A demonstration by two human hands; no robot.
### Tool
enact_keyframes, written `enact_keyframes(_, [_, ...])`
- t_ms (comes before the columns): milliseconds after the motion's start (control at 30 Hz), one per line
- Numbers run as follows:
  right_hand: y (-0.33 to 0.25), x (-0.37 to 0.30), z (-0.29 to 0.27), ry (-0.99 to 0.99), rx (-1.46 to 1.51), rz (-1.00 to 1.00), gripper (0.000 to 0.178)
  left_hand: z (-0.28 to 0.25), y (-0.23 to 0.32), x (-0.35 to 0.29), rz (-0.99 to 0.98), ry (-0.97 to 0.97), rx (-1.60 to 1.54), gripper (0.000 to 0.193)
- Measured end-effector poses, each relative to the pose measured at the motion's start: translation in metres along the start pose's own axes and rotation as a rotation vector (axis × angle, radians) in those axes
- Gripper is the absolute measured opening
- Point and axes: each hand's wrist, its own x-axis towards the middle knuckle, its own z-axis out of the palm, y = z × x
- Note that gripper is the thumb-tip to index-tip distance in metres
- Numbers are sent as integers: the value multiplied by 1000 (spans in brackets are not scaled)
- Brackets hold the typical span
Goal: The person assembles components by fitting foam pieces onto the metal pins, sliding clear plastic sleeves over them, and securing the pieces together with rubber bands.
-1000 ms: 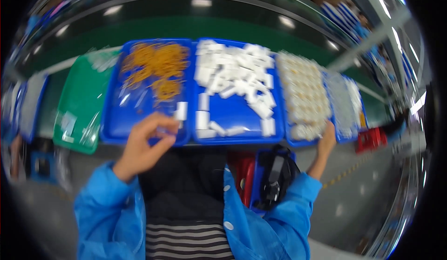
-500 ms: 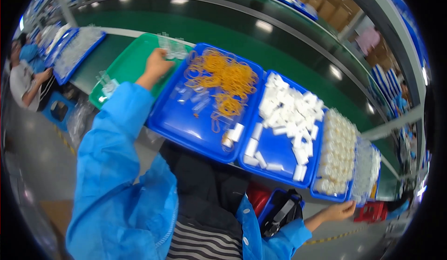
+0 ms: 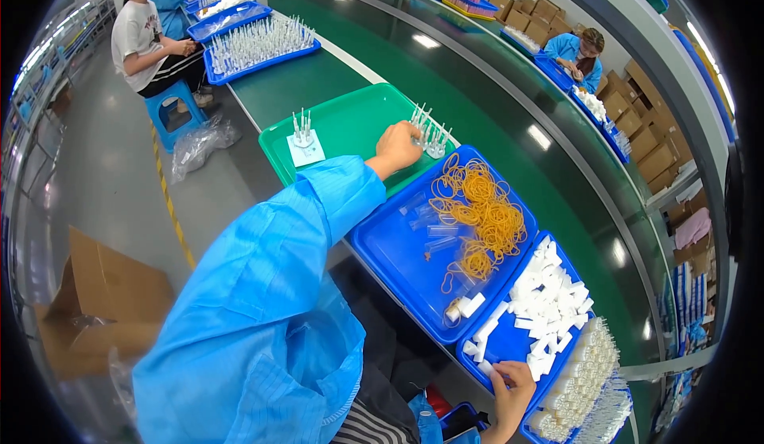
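Note:
My left hand (image 3: pixel 398 148) is over the far right part of a green tray (image 3: pixel 350 118). Its fingers are closed at a cluster of clear, stemmed plastic pieces (image 3: pixel 435 143); whatever they grip is hidden. Farther left in that tray, more stemmed pieces (image 3: pixel 302 128) stand on a white card (image 3: pixel 308 151). My right hand (image 3: pixel 513 388) reaches the near edge of a blue tray heaped with white blocks (image 3: pixel 549 293). Its thumb and fingertips close on a small white block (image 3: pixel 486 367) there.
Between my hands, a blue tray (image 3: pixel 390 245) holds yellow rubber bands (image 3: pixel 485 213), clear tubes (image 3: pixel 440 237) and a few white pieces. Packed clear-and-white pieces (image 3: pixel 577 372) fill the trays at right. A green conveyor belt (image 3: pixel 493 134) runs behind. Co-workers sit at far left and across the belt.
The view has swung left. My right hand has come from beside the far-right trays to the near edge of the white-block tray. My left hand stays by the clear pieces.

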Motion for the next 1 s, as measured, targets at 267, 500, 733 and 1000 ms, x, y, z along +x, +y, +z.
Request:
enact_keyframes(267, [-2,21,11,44,-186,-24,22,-18,-8,3,181,169,143,36])
enact_keyframes(500, [12,13,26,317,-251,-11,15,-61,80,-31,214,-129,-352,33])
enact_keyframes(733, [31,6,25,511,67,-36,25,-97,127,-101,418,-582,-596,42])
enact_keyframes(1000, [-7,0,42,662,840,-68,15,-79,143,-192,44,-775,-973,51])
